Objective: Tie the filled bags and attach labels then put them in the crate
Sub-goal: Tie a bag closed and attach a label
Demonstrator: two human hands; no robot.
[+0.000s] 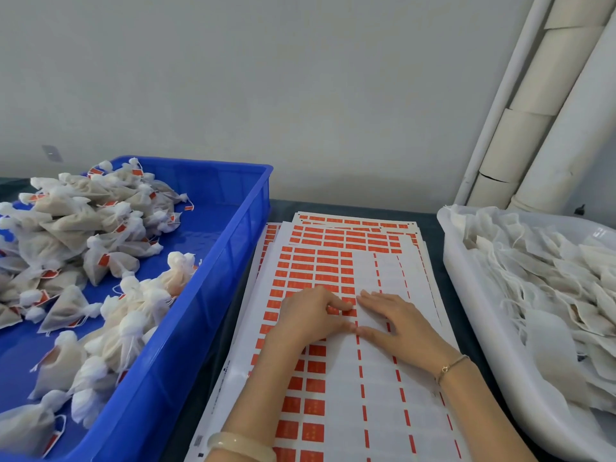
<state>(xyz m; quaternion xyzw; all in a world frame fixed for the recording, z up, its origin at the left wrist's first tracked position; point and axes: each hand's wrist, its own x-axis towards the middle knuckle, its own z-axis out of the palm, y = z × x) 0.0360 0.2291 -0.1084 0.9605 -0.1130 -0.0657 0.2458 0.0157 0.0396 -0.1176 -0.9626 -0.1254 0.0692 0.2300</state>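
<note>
A stack of label sheets (336, 378) with red labels lies in front of me on the dark table. My left hand (310, 316) rests on the top sheet, its curled index finger and thumb pinching at a red label (349, 313) beside the peeled columns. My right hand (398, 323) lies flat on the bare white part of the sheet, fingers straight, and the two thumbs touch. To the left, the blue crate (213, 295) holds several tied, labelled bags (83, 228). A white tray (466, 295) of untied bags (540, 278) stands on the right.
Large cardboard and white tubes (546, 105) lean against the grey wall at the back right. The sheets fill the narrow gap between crate and tray. I wear bracelets on both wrists.
</note>
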